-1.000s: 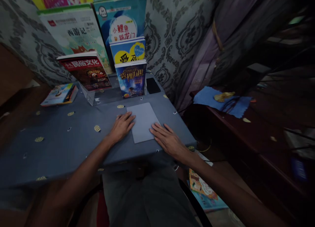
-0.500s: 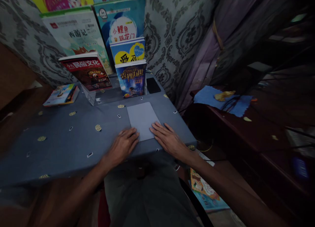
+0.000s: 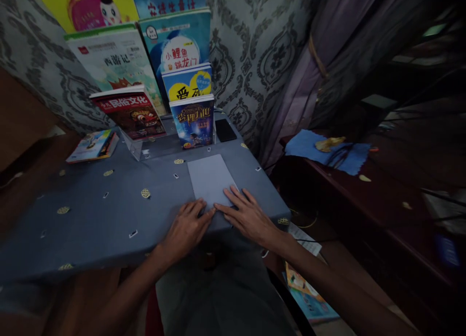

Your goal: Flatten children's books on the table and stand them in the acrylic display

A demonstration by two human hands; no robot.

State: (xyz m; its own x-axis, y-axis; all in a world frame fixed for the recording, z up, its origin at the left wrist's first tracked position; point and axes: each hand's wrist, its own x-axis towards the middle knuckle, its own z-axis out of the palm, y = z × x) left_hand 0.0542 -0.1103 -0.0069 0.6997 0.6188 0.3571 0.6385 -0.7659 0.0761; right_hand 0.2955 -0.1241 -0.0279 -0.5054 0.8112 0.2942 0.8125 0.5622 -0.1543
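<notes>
A pale, blank sheet of paper [image 3: 211, 176] lies flat on the blue tablecloth [image 3: 109, 214] near the table's front edge. My left hand [image 3: 188, 224] rests at its lower left corner, fingers on the near edge and thumb reaching to the right. Flat on the paper's lower right lies my right hand [image 3: 249, 214], fingers stretched and somewhat apart, its thumb pointing to my left thumb. Both thumbs almost meet at the near edge of the sheet. Whether the paper is folded or a single layer, I cannot tell.
Several books stand in a rack at the back, a blue one [image 3: 194, 122] and a red magazine [image 3: 134, 115] in front. A black phone [image 3: 224, 130] lies beside them, a small book stack [image 3: 93, 145] at left. On the right, a blue cloth [image 3: 324, 151] covers part of a dark bench.
Both thumbs have come together at the paper's near edge, and my left hand has moved slightly right and down. The view has tilted a little; the sheet stays in place.
</notes>
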